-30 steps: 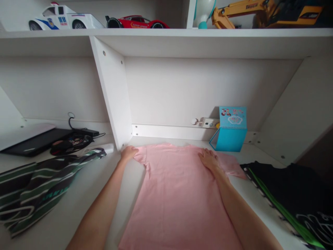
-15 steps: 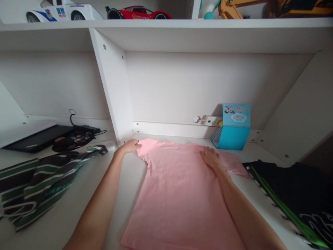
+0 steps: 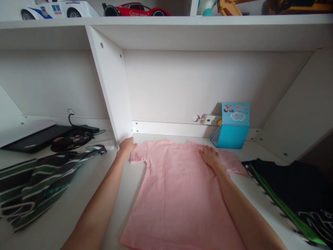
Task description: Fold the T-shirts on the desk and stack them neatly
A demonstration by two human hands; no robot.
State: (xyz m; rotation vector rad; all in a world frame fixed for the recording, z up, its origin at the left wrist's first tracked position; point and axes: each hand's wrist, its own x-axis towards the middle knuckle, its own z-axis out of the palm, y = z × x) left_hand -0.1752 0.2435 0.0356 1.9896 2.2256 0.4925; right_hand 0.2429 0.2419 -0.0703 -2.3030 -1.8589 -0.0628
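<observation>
A pink T-shirt [image 3: 179, 187] lies spread on the white desktop, its collar edge toward the back panel and its sleeves out to both sides. At the end of the left sleeve, my left hand [image 3: 127, 145] has its fingers closed on the cuff's upper corner; the fingertips are partly hidden. My right hand [image 3: 209, 156] rests flat on the shirt near the other shoulder, fingers stretched out. That right sleeve reaches out past my hand toward a stack of dark clothes.
Striped green-and-black clothing [image 3: 52, 177] lies on the left, near a black laptop-like slab [image 3: 36, 139] and coiled cables [image 3: 75, 139]. A blue desk calendar [image 3: 232, 135] stands at the back by a power strip [image 3: 210, 119]. Folded dark clothes [image 3: 293, 187] lie right. A divider [image 3: 109, 86] rises behind my left hand.
My left hand has moved slightly left and drawn the left sleeve outward, so it lies straighter and flatter. My right hand stays in place on the shirt. The view has shifted slightly.
</observation>
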